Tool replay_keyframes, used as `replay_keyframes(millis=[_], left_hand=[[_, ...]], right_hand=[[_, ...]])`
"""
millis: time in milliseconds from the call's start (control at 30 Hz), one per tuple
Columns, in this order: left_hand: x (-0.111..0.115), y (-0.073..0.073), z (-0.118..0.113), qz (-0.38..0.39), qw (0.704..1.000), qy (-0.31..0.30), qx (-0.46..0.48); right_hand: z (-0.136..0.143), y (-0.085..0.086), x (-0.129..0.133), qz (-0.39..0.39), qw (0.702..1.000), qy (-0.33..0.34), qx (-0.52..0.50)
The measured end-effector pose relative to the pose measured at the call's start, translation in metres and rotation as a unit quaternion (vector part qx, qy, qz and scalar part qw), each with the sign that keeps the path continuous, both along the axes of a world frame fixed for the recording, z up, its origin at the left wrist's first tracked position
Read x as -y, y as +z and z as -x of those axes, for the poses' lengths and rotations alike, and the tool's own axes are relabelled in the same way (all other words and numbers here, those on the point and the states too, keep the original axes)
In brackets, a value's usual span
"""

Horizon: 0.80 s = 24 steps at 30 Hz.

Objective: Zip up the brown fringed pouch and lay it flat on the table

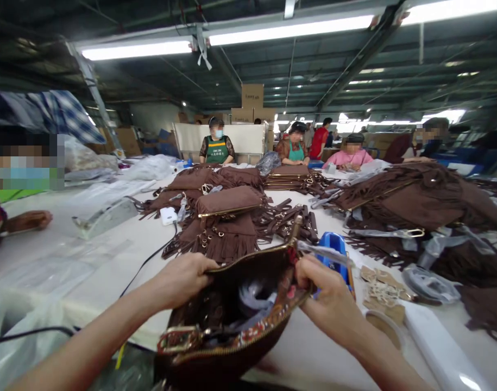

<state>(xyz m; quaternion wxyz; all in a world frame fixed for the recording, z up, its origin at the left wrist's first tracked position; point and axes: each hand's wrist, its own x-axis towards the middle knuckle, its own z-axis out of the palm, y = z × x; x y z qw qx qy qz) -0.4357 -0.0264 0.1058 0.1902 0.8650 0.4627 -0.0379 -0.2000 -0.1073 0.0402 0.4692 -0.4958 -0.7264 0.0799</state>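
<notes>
Grips opposite stretches of the open brown bag's (244, 363) rim, left hand (185, 281) and right hand (329, 293) both closed, apparently spreading the mouth to expose clear plastic (254, 296) inside. Holds it at the near side of the table (97, 288).

The open bag (227, 353) runs off the bottom edge, so its base is out of sight, and the deepest part of its inside is lost in shadow. The left hand (187, 279) has its fingertips hidden at the rim, and how far the fingers of the right hand (324, 288) reach inside cannot be told. Both forearms are cut off by the bottom edge. A blue holder (333, 250) is partly covered by the right hand. The pile of brown bags (427, 195) leaves the right edge. At the left edge a person (22, 174) is cut off, the face pixelated. Small print on the stacked cartons (252, 96) is blurred.
</notes>
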Motion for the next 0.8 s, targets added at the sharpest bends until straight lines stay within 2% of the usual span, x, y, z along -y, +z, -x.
replay_keyframes(millis=[167, 267, 433, 533, 667, 800], left_hand=[[-0.003, 0.001, -0.001, -0.033, 0.999, -0.004, -0.020], [-0.002, 0.003, -0.002, -0.014, 1.000, -0.008, -0.016], [-0.001, 0.006, 0.002, 0.078, 0.990, 0.026, 0.115], [-0.006, -0.008, 0.003, 0.115, 0.986, 0.019, 0.121], [-0.016, -0.033, 0.004, 0.075, 0.995, 0.007, 0.066], [-0.012, -0.041, 0.007, 0.043, 0.998, 0.003, 0.035]], right_hand=[[-0.002, -0.003, -0.003, 0.036, 0.999, 0.001, 0.040], [0.001, -0.005, -0.003, 0.041, 0.997, -0.003, 0.061], [0.006, -0.003, -0.002, 0.052, 0.998, 0.009, 0.018], [0.011, -0.008, -0.003, 0.067, 0.998, 0.012, -0.005], [0.016, -0.020, -0.004, 0.103, 0.994, 0.024, -0.028], [0.017, -0.025, -0.003, 0.106, 0.993, 0.033, -0.026]])
